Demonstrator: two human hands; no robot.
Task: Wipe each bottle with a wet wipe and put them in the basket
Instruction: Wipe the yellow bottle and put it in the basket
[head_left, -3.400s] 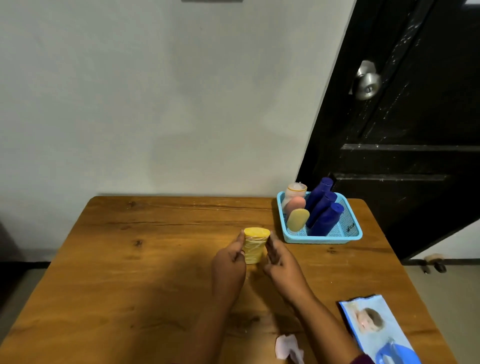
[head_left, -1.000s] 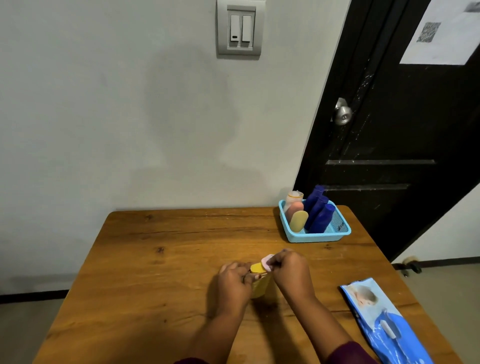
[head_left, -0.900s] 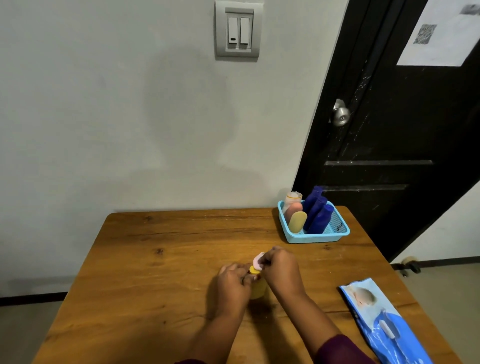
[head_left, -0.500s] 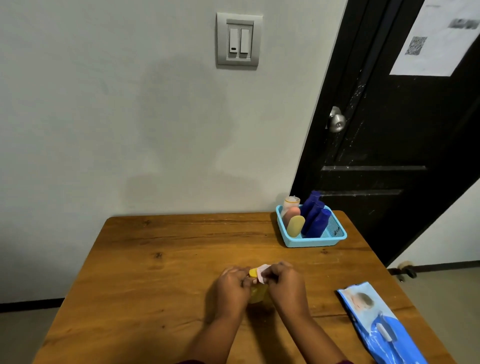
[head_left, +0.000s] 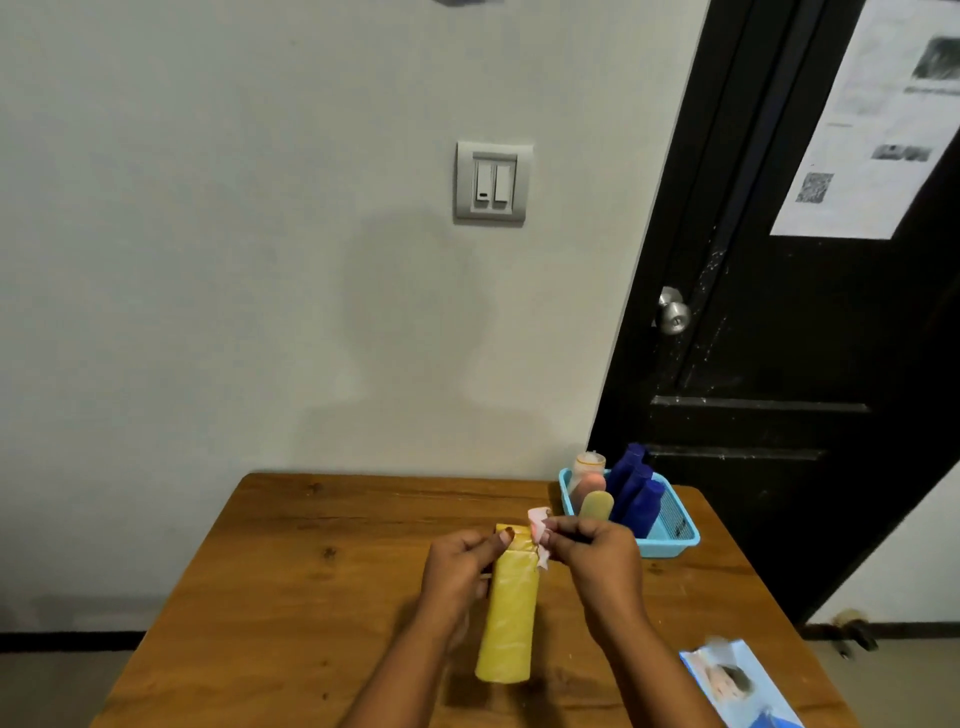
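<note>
Curled round the upper part of the yellow bottle (head_left: 509, 613), the left hand (head_left: 457, 566) grips it with the thumb laid over its far end, while the right hand (head_left: 597, 556) pinches the crumpled wet wipe (head_left: 539, 525) between thumb and fingertips and holds it against that same end. Half a second ago the bottle was all but hidden between the two hands, with only its yellow top and the wipe showing. Now its whole length is in view, leaning so that its other end points toward the person; whether that near end touches the table (head_left: 311, 597) cannot be told. The wipe has stayed at the top through the last second, so the cap end is probably being cleaned, and the long body now lies exposed for the wipe to run down. Beyond the right hand, the blue basket (head_left: 670, 543) at the far right corner already holds several blue bottles (head_left: 641, 499) and others; the yellow one is not yet in it. The pack of wipes (head_left: 737, 686) lies at the near right edge.
</note>
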